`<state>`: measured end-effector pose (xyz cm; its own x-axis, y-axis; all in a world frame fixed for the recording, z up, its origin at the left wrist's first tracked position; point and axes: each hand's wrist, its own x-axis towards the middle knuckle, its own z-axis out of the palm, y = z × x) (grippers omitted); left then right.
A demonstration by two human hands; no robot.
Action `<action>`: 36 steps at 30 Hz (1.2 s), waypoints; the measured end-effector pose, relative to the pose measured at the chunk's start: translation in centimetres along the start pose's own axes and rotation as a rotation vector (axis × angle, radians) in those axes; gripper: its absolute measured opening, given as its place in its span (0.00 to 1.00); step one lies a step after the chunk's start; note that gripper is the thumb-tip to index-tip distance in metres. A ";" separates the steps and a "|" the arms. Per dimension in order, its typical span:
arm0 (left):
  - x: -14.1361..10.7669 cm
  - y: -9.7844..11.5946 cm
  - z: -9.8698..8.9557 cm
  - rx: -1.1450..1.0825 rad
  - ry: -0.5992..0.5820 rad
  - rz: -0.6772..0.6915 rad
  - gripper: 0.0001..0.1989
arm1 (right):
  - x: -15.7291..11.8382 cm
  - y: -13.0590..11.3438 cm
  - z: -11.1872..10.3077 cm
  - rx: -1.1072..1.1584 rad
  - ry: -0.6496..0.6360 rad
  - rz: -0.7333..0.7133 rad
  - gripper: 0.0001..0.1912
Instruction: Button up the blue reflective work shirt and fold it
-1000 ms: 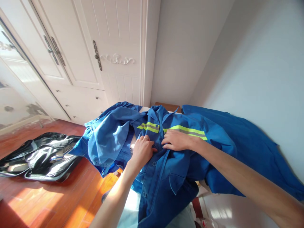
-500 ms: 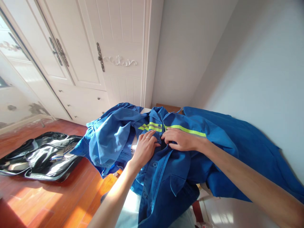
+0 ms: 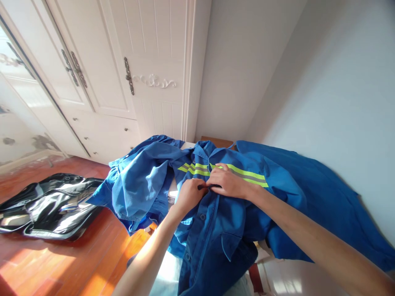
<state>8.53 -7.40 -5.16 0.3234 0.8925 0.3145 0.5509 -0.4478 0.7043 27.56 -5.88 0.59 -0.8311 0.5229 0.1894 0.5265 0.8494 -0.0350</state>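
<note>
A blue work jacket (image 3: 231, 218) with yellow-green and grey stripes lies front up, collar away from me. Its button placket runs down the middle, with round buttons showing on the lower part. My left hand (image 3: 191, 193) pinches the placket edge just below the stripes. My right hand (image 3: 228, 181) is closed on the opposite edge, its fingers touching those of the left. Dark fabric shows between the fingertips, and the button there is hidden. One sleeve (image 3: 138, 176) spreads to the left, puffed and sunlit.
More blue cloth (image 3: 324, 197) spreads out on the right, by the grey wall (image 3: 345, 102). A white wardrobe (image 3: 154, 37) stands behind. On the reddish wooden floor (image 3: 92, 259) at left lies an open black suitcase (image 3: 77, 232) with things inside.
My hands have come together at the placket, closing the gap that showed between its edges. The left hand has turned, and the right fingers have curled in over the cloth.
</note>
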 end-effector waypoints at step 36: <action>-1.8 -1.1 2.2 -0.034 0.072 0.109 0.23 | -1.1 -0.1 2.1 0.037 -0.054 0.274 0.11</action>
<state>9.01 -8.68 -7.89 0.3238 0.8405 0.4344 0.4884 -0.5417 0.6841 28.03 -6.42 -1.65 -0.6678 0.7353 0.1159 0.7265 0.6777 -0.1136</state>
